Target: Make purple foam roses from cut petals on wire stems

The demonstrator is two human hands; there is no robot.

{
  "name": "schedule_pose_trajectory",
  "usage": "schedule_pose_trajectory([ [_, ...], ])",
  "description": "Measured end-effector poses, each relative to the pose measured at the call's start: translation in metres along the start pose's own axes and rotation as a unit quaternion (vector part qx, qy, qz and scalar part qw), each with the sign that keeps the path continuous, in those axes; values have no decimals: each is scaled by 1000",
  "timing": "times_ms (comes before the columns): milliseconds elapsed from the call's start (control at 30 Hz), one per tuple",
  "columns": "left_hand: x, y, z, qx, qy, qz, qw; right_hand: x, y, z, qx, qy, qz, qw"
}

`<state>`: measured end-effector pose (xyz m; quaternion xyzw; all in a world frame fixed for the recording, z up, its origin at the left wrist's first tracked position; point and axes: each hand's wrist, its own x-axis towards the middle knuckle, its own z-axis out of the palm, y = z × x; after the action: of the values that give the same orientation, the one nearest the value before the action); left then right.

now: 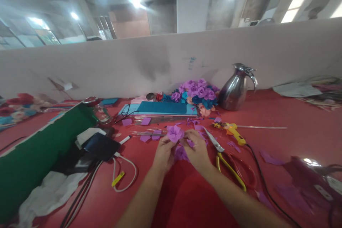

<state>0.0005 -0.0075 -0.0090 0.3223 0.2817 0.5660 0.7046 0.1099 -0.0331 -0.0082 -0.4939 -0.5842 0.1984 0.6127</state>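
Observation:
A purple paper flower [175, 133] is held up by my left hand [164, 151], whose fingers are closed around its underside. At the flower's right side, my right hand [197, 149] has its fingers bent in close; whether they pinch a petal or part of the stem is hidden. More purple paper [181, 153] shows below and between the hands. Just right of my right hand lie scissors [220, 153] with yellow and red handles. Cut purple paper pieces [145, 121] and thin wire stems [148, 133] lie beyond my left hand.
A yellow glue gun [236, 134] with a black cord lies at the right. A steel jug [235, 89] and a pile of paper flowers [200, 91] stand by the wall. To the left are a phone [102, 146] on a white cable, a green partition [53, 149] and a glass jar [103, 114].

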Motion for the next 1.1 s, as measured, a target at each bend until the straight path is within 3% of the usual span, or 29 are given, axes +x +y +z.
schedule_pose_trajectory([
  [333,1,2,2,-17,35,19,999,-6,0,3,18,-27,7,999],
  [667,0,1,-1,-9,20,21,1000,-7,-7,3,72,-3,54,996],
  [800,-1,2,-1,-24,-4,-6,1000,-5,-6,2,89,11,77,993],
  [1100,-2,4,-3,-64,-12,-51,997,-4,-11,-1,77,-1,30,997],
])
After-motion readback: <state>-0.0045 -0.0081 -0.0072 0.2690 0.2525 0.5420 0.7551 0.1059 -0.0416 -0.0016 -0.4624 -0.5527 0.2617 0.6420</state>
